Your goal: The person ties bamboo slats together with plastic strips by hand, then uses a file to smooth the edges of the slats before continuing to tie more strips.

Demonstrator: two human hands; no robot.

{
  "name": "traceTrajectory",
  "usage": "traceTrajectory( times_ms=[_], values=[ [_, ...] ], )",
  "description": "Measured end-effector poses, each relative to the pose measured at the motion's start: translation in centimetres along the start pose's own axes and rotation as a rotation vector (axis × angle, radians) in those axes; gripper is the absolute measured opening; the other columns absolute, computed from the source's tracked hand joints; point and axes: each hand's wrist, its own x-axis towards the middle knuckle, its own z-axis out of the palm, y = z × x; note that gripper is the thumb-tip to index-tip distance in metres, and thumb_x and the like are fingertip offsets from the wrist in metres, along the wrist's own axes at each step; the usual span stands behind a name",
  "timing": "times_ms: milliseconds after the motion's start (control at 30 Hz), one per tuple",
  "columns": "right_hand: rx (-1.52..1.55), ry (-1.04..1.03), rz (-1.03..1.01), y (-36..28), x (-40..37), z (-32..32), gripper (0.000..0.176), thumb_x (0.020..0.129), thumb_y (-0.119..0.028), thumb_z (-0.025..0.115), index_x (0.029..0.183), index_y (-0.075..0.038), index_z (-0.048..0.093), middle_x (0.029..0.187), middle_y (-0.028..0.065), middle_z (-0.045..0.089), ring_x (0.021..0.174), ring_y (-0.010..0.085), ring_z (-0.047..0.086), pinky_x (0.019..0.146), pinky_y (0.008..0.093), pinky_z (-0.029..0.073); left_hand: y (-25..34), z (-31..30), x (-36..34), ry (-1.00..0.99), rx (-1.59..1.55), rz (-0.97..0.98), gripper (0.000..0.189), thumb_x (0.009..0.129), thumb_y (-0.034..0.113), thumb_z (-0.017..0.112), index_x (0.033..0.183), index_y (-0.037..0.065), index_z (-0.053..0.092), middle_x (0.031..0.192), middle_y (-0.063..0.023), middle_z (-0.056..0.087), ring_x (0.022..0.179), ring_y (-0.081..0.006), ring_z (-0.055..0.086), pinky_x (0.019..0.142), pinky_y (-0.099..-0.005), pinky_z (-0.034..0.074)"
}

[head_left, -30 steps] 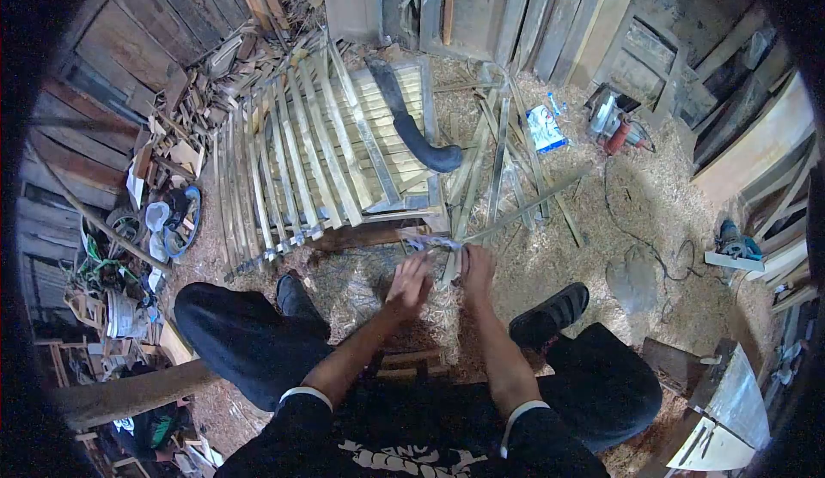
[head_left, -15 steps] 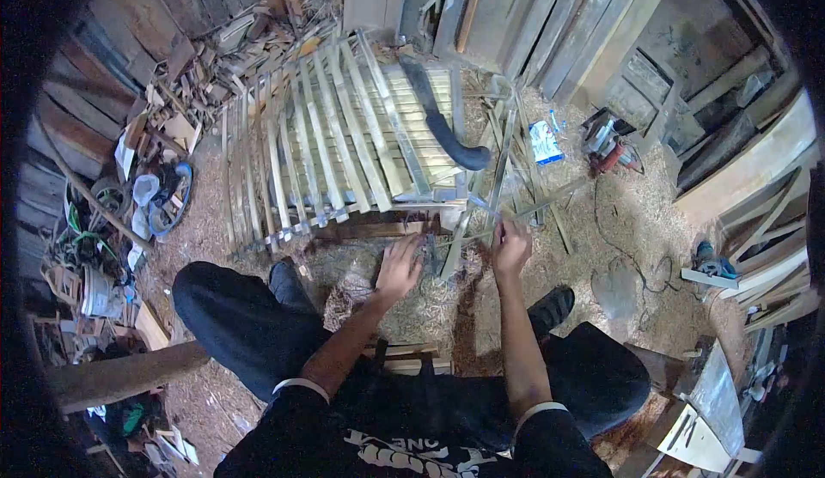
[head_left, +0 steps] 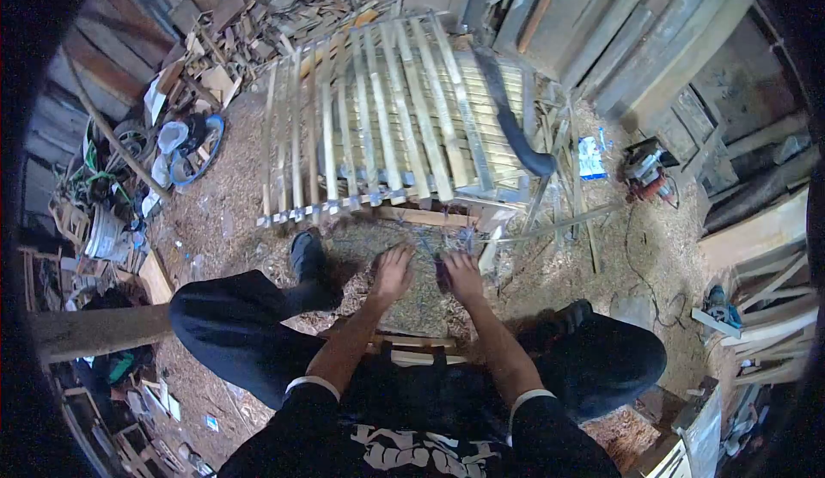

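My left hand (head_left: 394,274) is low over the debris-strewn ground before me, its fingers stretched forward and nothing visible in it. A short gap to the right, my right hand (head_left: 461,277) lies palm down, fingers also extended. Thin dark strands or scraps (head_left: 425,244), too small to name, lie around the fingertips of both hands. Just beyond them stands a low slatted wooden panel (head_left: 387,126), with long pale strips laid across it. A thin wooden strip (head_left: 567,222) stretches off to the right of my right hand.
A dark curved bar (head_left: 516,134) lies over the slatted panel's right side. Farther right are a blue-and-white packet (head_left: 591,158) and a red power tool (head_left: 649,173) with a cord. Scrap wood (head_left: 284,27) is heaped behind; a bucket (head_left: 107,236) stands left.
My right hand has come away from the wooden strip and moved left and nearer, beside my left hand. My view has swung so the slatted panel appears farther right.
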Motion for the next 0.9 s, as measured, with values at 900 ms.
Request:
traceTrajectory(
  times_ms=[900],
  values=[
    [0.013,-0.065,0.061,-4.4,0.1,1.2,0.053,0.102,-0.032,0.051,0.149,-0.009,0.043,0.130,0.0168,0.054,0.130,0.0366,0.047,0.108,0.0568,0.032,-4.1,4.4,-2.6,-0.254,0.212,-0.060,0.066,0.077,0.005,0.071,0.140,0.012,0.055,0.149,-0.0111,0.049,0.143,-0.0291,0.039,0.118,-0.0487,0.027]
  ],
)
